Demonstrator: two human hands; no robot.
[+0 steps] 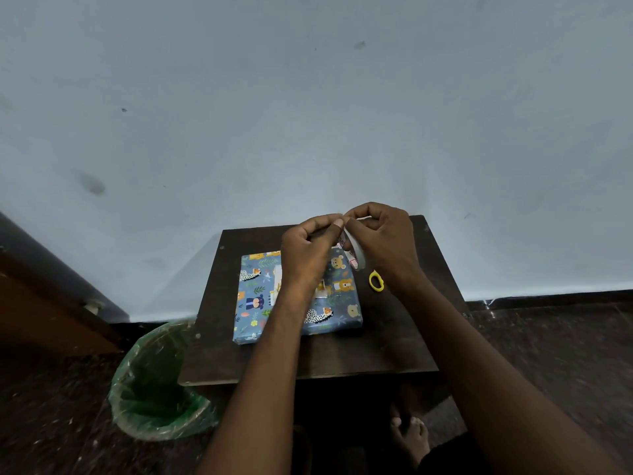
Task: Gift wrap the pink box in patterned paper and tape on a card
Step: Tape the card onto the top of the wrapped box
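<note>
The box (pixel 255 310), wrapped in blue paper with cartoon animals, lies flat on a small dark table (pixel 394 344). A pale card (pixel 278 274) rests on its top, partly hidden by my left forearm. My right hand (pixel 383 241) holds a roll of tape (pixel 356 257) above the box's far right corner. My left hand (pixel 308 252) pinches the tape's loose end at the top of the roll, thumb tips of both hands nearly touching.
A yellow scissors handle (pixel 376 281) pokes out from under my right wrist on the table. A bin with a green liner (pixel 154 389) stands on the floor at the table's left. A blue wall rises right behind the table. My bare foot (pixel 409 437) is below.
</note>
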